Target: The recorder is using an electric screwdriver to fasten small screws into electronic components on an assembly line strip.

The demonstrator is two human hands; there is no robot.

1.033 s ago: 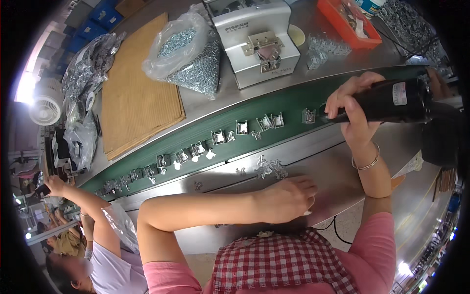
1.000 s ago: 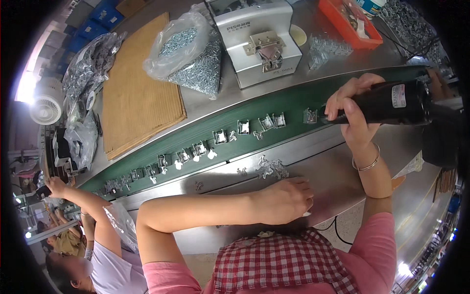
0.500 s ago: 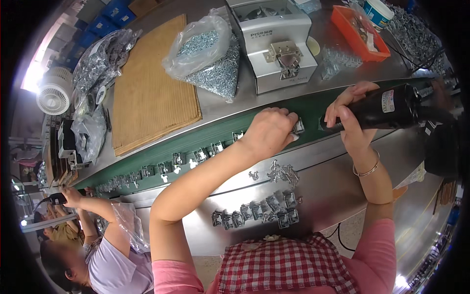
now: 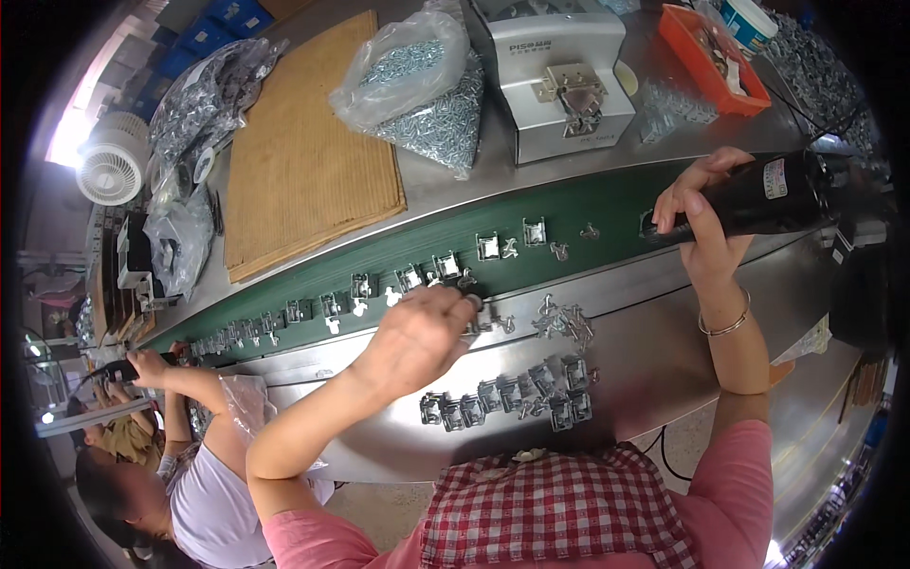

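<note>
In the head view, the right hand (image 4: pixel 699 220) is wrapped tight around a black power screwdriver (image 4: pixel 758 199), with its tip down on the green belt (image 4: pixel 607 204). The left hand (image 4: pixel 417 337) is curled over the near edge of the belt, fingertips pinched at a small metal clip (image 4: pixel 471 303); how firmly it holds the clip cannot be told. More metal clips (image 4: pixel 436 268) sit in a row on the belt just beyond that hand. A bunch of clips (image 4: pixel 512 398) lies on the steel table (image 4: pixel 664 351), nearer the person. Another person's hand (image 4: pixel 147 365) works far to the left.

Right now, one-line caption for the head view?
Left hand reaches to small metal brackets on green belt; right hand grips black power screwdriver.
</note>
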